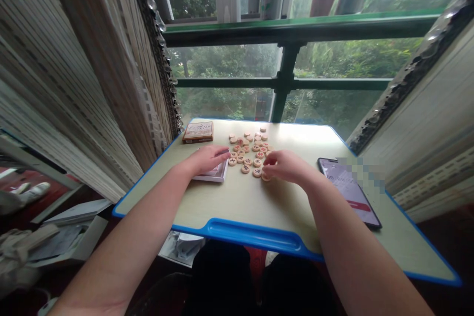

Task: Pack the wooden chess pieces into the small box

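Round wooden Chinese chess pieces (257, 162) lie in a loose cluster in the middle of the small table, several with characters facing up. My left hand (209, 159) rests over a shallow white box tray (221, 174) left of the pieces, its fingers stretched out towards the tray's right side. Part of the tray is hidden under that hand. At the cluster's near right edge, my right hand (283, 165) has its fingers curled down onto one piece (265, 177), which the fingertips partly cover.
A brown patterned box (198, 132) sits at the table's far left corner. On the right lies a phone (350, 192) with a timer. The table (229, 202) has a raised blue rim and a front groove. Curtains flank it; a green-railed window (285, 79) stands behind.
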A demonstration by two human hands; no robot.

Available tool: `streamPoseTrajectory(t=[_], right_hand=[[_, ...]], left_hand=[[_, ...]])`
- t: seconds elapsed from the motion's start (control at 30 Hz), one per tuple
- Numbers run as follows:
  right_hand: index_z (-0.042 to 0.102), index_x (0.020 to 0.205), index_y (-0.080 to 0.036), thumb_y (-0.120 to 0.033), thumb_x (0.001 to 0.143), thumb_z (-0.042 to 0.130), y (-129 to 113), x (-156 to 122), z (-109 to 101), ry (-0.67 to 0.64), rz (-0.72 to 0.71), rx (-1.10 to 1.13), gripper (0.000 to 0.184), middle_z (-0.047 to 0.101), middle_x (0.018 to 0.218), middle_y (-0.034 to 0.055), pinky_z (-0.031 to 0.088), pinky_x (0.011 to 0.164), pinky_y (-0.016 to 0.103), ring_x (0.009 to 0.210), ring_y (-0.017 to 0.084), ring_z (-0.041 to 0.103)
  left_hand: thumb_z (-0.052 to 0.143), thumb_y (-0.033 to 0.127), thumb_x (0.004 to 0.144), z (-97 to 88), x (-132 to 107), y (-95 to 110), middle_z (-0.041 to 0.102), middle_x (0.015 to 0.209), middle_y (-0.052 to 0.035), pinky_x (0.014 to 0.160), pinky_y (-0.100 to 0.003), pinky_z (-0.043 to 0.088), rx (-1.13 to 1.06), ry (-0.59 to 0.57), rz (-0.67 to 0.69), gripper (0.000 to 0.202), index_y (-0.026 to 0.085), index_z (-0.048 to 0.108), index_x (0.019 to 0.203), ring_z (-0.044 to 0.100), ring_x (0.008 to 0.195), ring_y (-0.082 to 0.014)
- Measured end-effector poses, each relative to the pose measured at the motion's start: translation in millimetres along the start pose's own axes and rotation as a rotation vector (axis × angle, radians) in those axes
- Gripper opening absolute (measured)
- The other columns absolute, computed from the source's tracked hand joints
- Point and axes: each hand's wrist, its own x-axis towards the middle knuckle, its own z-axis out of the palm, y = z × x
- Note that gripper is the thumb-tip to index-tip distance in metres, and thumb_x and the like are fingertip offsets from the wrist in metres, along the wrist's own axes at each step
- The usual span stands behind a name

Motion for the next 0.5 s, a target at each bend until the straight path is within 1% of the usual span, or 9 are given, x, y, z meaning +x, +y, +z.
streamPoseTrajectory(t=[0.03, 0.1, 0.2, 0.37, 0.5], right_hand=[[0.072, 0.08, -0.021, -0.03, 0.068, 0.063, 0, -5, -3, -0.077, -0.01, -0.003, 0.018, 0.07, 0.082, 0.0031, 0.04, 0.055, 0.023, 0.07, 0.016, 0.06], [0.071, 0.079, -0.021, -0.031, 0.064, 0.066, 2, -12, -5, -0.141, -0.045, -0.026, 0.019, 0.069, 0.079, 0.0022, 0.039, 0.053, 0.023, 0.067, 0.016, 0.059], [0.069, 0.082, -0.02, -0.027, 0.063, 0.066, 4, -15, -3, -0.122, -0.066, -0.054, 0.02, 0.069, 0.078, 0.0015, 0.038, 0.053, 0.023, 0.066, 0.015, 0.058], [0.067, 0.085, -0.019, -0.027, 0.063, 0.067, 8, -9, 3, -0.03, -0.059, -0.053, 0.024, 0.067, 0.081, 0.0028, 0.037, 0.053, 0.022, 0.067, 0.015, 0.057], [0.069, 0.086, -0.02, -0.027, 0.066, 0.064, 9, -7, 4, -0.05, -0.076, -0.026, 0.022, 0.068, 0.08, 0.0026, 0.039, 0.055, 0.022, 0.067, 0.015, 0.057]], left_hand=[[0.031, 0.063, 0.084, 0.0, 0, 0, 0.055, 0.132, -0.0075, 0.102, -0.033, 0.037, 0.002, -0.005, -0.001, 0.065, 0.019, 0.055, 0.126, 0.05, 0.121, -0.0245], [0.03, 0.064, 0.084, 0.1, 0, 1, 0.054, 0.132, -0.0082, 0.102, -0.034, 0.036, 0.001, -0.013, 0.002, 0.067, 0.019, 0.055, 0.126, 0.049, 0.122, -0.025], [0.029, 0.065, 0.083, 0.9, 0, -1, 0.053, 0.132, -0.009, 0.102, -0.035, 0.036, -0.005, -0.018, 0.012, 0.068, 0.018, 0.055, 0.126, 0.048, 0.122, -0.0261], [0.032, 0.065, 0.083, 3.1, 2, -3, 0.054, 0.132, -0.0086, 0.103, -0.035, 0.035, -0.01, -0.005, 0.013, 0.067, 0.019, 0.055, 0.126, 0.049, 0.121, -0.0257], [0.032, 0.067, 0.081, 3.9, 2, -2, 0.055, 0.131, -0.0096, 0.102, -0.035, 0.036, -0.032, 0.014, -0.004, 0.069, 0.018, 0.057, 0.124, 0.051, 0.119, -0.026]])
